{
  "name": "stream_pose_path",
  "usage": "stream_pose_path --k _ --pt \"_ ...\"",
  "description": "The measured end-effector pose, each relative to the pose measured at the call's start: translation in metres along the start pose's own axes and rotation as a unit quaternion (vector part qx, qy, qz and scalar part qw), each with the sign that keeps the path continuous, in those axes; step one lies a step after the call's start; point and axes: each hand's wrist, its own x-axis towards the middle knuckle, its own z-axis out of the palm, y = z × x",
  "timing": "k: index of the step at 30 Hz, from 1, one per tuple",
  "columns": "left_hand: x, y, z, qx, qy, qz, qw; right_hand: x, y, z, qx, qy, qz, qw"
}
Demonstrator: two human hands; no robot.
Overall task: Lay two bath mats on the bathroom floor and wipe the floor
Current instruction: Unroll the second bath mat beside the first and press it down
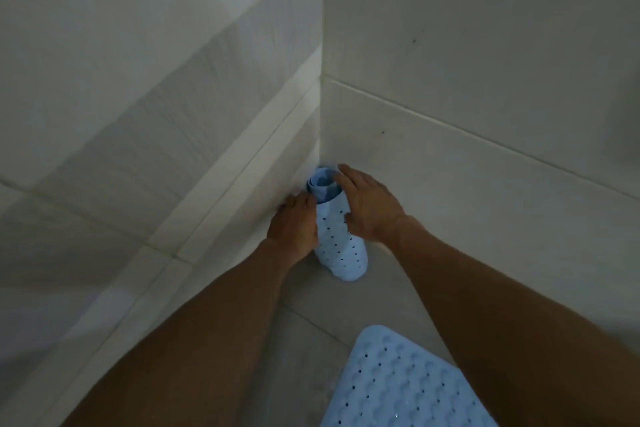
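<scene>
A rolled-up light blue bath mat (341,250) with small holes stands upright in the corner where two tiled walls meet. My left hand (294,229) grips the roll from its left side. My right hand (370,204) wraps over the top and right side of the roll, fingers spread across its upper end. A second light blue bath mat (401,385), bumpy and perforated, lies flat on the floor at the bottom of the view, its rounded corner pointing toward the roll.
Pale tiled walls (485,80) close in the corner on the left and right. A narrow ledge or skirting (221,198) runs along the left wall down to the corner. Grey floor tiles (311,315) show between the flat mat and the roll. The light is dim.
</scene>
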Motion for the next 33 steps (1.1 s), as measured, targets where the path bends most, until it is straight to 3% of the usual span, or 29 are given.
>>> stream_pose_path --k 4,8,12,16,22,26,29,33 --pt "0.002 -0.006 0.014 0.027 0.006 0.012 1.000 0.030 0.004 0.009 -0.092 -0.071 -0.002 0.993" --pt "-0.010 -0.011 0.028 0.041 0.000 0.039 0.998 0.019 0.009 0.016 -0.215 -0.042 0.037 0.975" --pt "-0.032 0.012 0.033 0.024 -0.056 0.046 0.997 -0.032 0.033 0.026 -0.248 -0.044 0.050 0.966" --pt "-0.064 0.057 0.033 0.013 -0.027 0.080 0.996 -0.119 0.059 0.047 -0.286 0.047 0.044 0.956" --pt "-0.130 0.168 0.008 0.037 0.000 0.149 0.988 -0.258 0.105 0.027 -0.268 0.128 0.085 0.951" --pt "-0.194 0.247 -0.004 -0.015 0.027 0.157 0.987 -0.367 0.125 0.007 -0.149 0.188 0.143 0.960" --pt "-0.246 0.307 -0.002 -0.018 0.030 0.169 0.985 -0.460 0.142 -0.006 -0.081 0.139 0.175 0.971" --pt "-0.300 0.366 -0.004 -0.033 0.050 0.194 0.979 -0.571 0.167 -0.013 -0.119 -0.048 0.170 0.977"
